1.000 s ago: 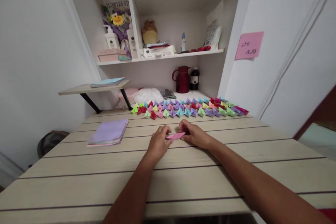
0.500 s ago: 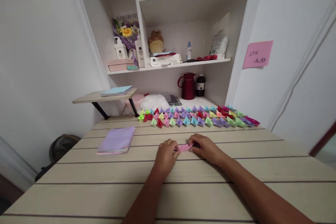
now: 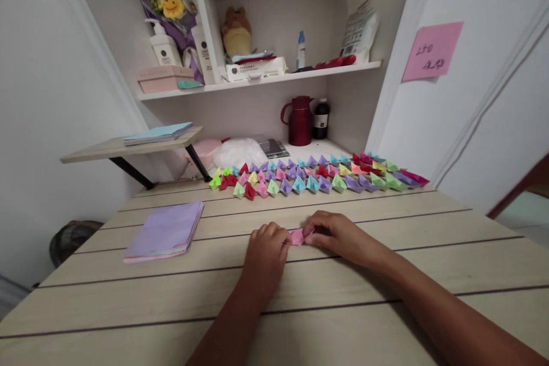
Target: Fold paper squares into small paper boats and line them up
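Observation:
A small folded piece of pink paper [image 3: 297, 237] lies between my two hands, low over the middle of the table [image 3: 326, 286]. My left hand [image 3: 266, 251] pinches its left end, and the fingertips partly cover that side. At the other end, the thumb and fingers of my right hand [image 3: 332, 231] close on the paper. Beyond my hands stand rows of small folded paper boats [image 3: 299, 185] in many colours. To the left lies a stack of square paper [image 3: 165, 230] with a purple sheet on top.
A small raised shelf [image 3: 103, 150] at the left bears more blue paper [image 3: 158, 133]. A dark red jug [image 3: 300, 123] and a dark bottle [image 3: 321, 119] stand behind the boats. A pink note [image 3: 433, 51] sticks to the right wall.
The view has come closer and tilted down. Both hands still hold the pink paper, which now looks shorter and more compact between the fingers.

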`<state>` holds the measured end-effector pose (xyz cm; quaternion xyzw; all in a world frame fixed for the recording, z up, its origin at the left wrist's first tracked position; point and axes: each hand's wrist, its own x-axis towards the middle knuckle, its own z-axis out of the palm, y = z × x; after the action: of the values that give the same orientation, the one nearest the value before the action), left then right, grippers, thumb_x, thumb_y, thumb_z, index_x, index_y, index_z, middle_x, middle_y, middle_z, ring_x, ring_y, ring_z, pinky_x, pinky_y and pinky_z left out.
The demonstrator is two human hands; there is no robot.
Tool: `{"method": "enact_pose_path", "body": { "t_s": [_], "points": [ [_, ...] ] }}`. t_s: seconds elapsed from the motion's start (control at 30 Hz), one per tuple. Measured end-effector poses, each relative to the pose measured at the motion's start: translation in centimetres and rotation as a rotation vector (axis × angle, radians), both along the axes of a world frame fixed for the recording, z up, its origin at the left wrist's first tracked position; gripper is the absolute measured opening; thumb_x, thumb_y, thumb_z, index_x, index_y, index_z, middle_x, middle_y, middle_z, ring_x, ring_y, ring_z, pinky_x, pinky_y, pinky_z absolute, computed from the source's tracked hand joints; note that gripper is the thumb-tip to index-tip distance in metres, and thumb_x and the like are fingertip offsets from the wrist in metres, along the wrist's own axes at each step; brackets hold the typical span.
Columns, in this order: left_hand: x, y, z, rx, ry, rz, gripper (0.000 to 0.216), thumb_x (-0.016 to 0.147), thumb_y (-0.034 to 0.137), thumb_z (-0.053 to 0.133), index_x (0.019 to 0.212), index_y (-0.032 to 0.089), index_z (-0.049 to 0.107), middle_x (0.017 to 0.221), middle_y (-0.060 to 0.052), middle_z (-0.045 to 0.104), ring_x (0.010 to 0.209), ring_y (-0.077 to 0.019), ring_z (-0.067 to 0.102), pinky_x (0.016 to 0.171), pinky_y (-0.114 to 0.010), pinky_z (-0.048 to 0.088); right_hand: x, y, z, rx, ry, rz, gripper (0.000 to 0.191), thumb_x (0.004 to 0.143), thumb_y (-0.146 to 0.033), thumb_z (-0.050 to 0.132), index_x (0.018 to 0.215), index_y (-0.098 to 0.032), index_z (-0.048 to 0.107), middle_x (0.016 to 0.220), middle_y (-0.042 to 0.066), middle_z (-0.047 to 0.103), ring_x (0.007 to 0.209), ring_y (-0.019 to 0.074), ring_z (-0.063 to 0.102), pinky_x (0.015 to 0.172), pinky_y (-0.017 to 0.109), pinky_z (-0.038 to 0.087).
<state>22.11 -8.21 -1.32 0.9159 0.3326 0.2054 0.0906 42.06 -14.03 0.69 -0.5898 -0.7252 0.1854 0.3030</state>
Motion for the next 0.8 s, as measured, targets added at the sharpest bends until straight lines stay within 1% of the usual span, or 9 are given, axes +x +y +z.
{"method": "enact_pose_path", "body": {
  "t_s": [0.07,0.13,0.2,0.27,0.3,0.43,0.63,0.73,0.8],
  "points": [
    [0.1,0.1,-0.1,-0.002,-0.004,0.003,0.013,0.091,0.022,0.047,0.088,0.023,0.06,0.095,-0.003,0.062,0.092,-0.0197,0.053,0.081,-0.034,0.035,-0.1,-0.2,0.3,0.012,0.006,0.025,0.026,0.092,-0.038,0.048,0.085,-0.021,0.067,0.086,0.005,0.067,0.079,0.0186,0.059,0.073,0.029,0.043],
    [0.2,0.1,-0.3,0.001,-0.013,0.01,0.015,0.091,0.022,0.046,0.088,0.023,0.06,0.094,-0.003,0.061,0.091,-0.0196,0.053,0.081,-0.034,0.035,-0.2,-0.1,0.4,0.024,0.004,0.011,0.032,0.094,-0.037,0.041,0.08,-0.02,0.065,0.081,0.005,0.066,0.075,0.0182,0.058,0.072,0.029,0.042],
    [0.3,0.1,-0.4,0.004,-0.015,0.009,0.015,0.091,0.021,0.046,0.088,0.023,0.06,0.095,-0.003,0.061,0.092,-0.0198,0.053,0.081,-0.034,0.035,-0.2,0.1,0.0,0.021,0.027,-0.026,0.023,0.091,-0.032,0.047,0.079,-0.02,0.063,0.079,0.004,0.066,0.074,0.0179,0.058,0.069,0.029,0.042],
    [0.3,0.1,-0.5,0.007,-0.008,-0.002,0.015,0.09,0.019,0.046,0.089,0.023,0.06,0.095,-0.003,0.061,0.092,-0.02,0.053,0.081,-0.034,0.035,-0.1,0.3,-0.5,0.008,0.075,-0.058,0.009,0.084,-0.026,0.055,0.083,-0.021,0.063,0.08,0.002,0.067,0.074,0.0175,0.058,0.067,0.027,0.042],
    [0.3,0.1,-0.5,0.009,-0.003,-0.013,0.015,0.089,0.018,0.047,0.09,0.024,0.061,0.095,-0.003,0.061,0.093,-0.0201,0.053,0.081,-0.034,0.035,-0.1,0.5,-0.7,0.003,0.099,-0.069,0.007,0.081,-0.023,0.056,0.084,-0.021,0.062,0.08,0.002,0.067,0.073,0.0171,0.058,0.066,0.027,0.042],
    [0.2,0.0,-0.6,0.019,0.001,-0.039,0.018,0.088,0.015,0.048,0.093,0.025,0.061,0.095,-0.003,0.06,0.093,-0.0202,0.052,0.082,-0.034,0.035,-0.3,0.7,-1.2,0.011,0.144,-0.093,0.009,0.075,-0.019,0.058,0.084,-0.021,0.059,0.076,0.0,0.064,0.068,0.0152,0.056,0.062,0.025,0.042],
    [0.2,-0.1,-0.4,-0.003,0.0,-0.05,0.023,0.084,0.011,0.049,0.095,0.026,0.063,0.096,-0.002,0.059,0.093,-0.0203,0.052,0.081,-0.033,0.035,-1.2,0.6,-0.9,0.018,0.141,-0.097,0.006,0.076,-0.022,0.06,0.082,-0.021,0.058,0.076,-0.001,0.062,0.068,0.0151,0.054,0.063,0.026,0.042],
    [0.2,-0.1,-0.3,-0.023,-0.011,-0.045,0.023,0.084,0.011,0.049,0.095,0.027,0.063,0.095,-0.003,0.06,0.094,-0.0204,0.053,0.082,-0.034,0.035,-1.3,0.7,-0.8,0.028,0.142,-0.075,0.005,0.077,-0.021,0.06,0.081,-0.021,0.058,0.078,0.0,0.062,0.071,0.0156,0.055,0.065,0.027,0.043],
    [0.3,0.0,-0.3,-0.039,-0.023,-0.041,0.021,0.085,0.012,0.05,0.092,0.026,0.063,0.095,-0.003,0.06,0.095,-0.0203,0.053,0.082,-0.034,0.035,-1.4,0.7,-0.9,0.052,0.133,-0.052,0.008,0.076,-0.02,0.062,0.084,-0.021,0.06,0.083,0.001,0.062,0.074,0.016,0.056,0.067,0.027,0.044]
  ]
}}
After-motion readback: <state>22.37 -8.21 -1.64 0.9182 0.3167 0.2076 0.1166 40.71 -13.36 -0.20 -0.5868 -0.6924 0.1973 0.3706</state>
